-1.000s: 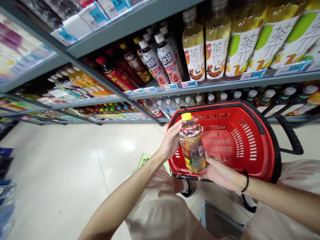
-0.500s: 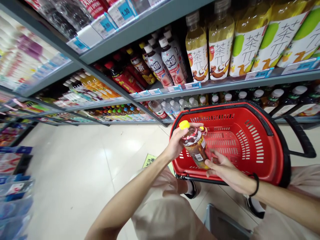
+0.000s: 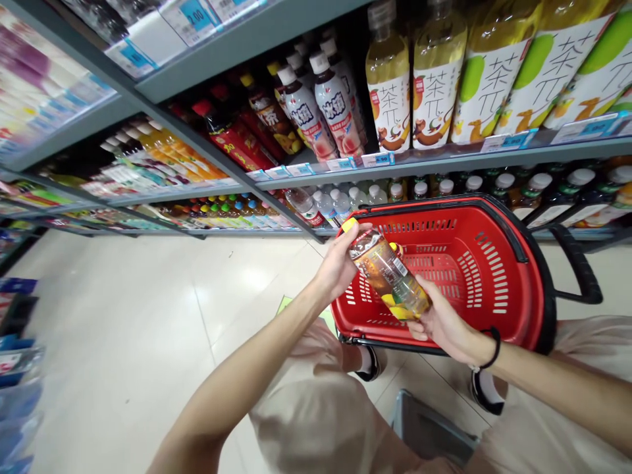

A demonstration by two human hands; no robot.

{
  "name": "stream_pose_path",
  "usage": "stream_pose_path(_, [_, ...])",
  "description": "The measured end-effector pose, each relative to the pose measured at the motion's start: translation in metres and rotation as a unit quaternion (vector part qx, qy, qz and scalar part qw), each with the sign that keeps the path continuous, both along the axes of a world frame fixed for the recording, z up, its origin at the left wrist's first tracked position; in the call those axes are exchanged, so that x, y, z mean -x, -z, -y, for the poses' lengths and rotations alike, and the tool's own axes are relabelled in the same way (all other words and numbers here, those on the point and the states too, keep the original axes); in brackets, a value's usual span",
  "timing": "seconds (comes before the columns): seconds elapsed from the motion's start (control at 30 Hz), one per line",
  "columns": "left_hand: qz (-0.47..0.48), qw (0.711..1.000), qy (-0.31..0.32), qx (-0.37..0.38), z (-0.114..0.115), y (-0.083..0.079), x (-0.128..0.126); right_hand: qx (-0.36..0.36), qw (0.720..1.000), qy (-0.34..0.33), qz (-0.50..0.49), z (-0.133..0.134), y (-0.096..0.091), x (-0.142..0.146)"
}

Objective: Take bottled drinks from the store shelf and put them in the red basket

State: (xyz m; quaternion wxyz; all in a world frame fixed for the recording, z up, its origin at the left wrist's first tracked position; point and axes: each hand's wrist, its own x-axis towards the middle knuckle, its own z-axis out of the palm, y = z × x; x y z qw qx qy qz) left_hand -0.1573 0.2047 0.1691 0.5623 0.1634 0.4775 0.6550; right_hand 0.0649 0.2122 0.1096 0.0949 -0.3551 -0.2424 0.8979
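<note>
Tilted over the red shopping basket [image 3: 513, 336] is a bottle of dark iced tea [image 3: 388, 276] with a yellow cap and lemons on its label. My left hand [image 3: 340, 260] is closed round its neck, just under the cap. Lower down, my right hand [image 3: 439, 316] grips the bottle near its base; a black band circles that wrist. Behind the held bottle, another yellow-capped bottle [image 3: 396, 249] shows in part inside the basket, mostly hidden. The basket stands between my knees, its black handle [image 3: 580, 263] sticking out to the right.
A drinks shelf [image 3: 316, 172] runs across in front, with large tea bottles [image 3: 388, 99] at the right and peach drink bottles [image 3: 336, 108] beside them. Bottled goods [image 3: 20, 401] stand at the left edge. Below me is a grey stool-like object [image 3: 429, 428]. Pale floor tiles [image 3: 148, 329] lie to the left.
The bottle has been turned about its length, so the lemons on its label now face up and its barcode has shifted to the right. Both hands still hold it. My view has moved slightly.
</note>
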Motion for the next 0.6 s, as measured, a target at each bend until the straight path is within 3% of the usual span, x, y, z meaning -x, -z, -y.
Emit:
stream_pose_path(0.17, [0.064,0.995,-0.047,0.068,-0.008,0.001,0.007,0.003,0.997,0.009,-0.074,-0.002,-0.002,0.000])
stream_pose_path(0.37, [0.086,0.992,-0.065,0.068,-0.017,0.006,0.018,-0.087,0.992,0.010,-0.086,-0.011,-0.015,0.009])
stream_pose_path(0.43, [0.083,0.994,-0.050,0.059,-0.018,0.007,0.021,-0.163,0.984,0.031,-0.063,-0.017,-0.015,0.010])
stream_pose_path(0.5, [0.080,0.995,-0.030,0.046,-0.018,0.009,0.024,-0.278,0.957,0.071,-0.042,-0.024,-0.012,0.008])
stream_pose_path(0.6, [0.088,0.996,-0.013,0.033,-0.018,0.012,0.029,-0.484,0.869,0.101,-0.005,-0.033,-0.008,0.003])
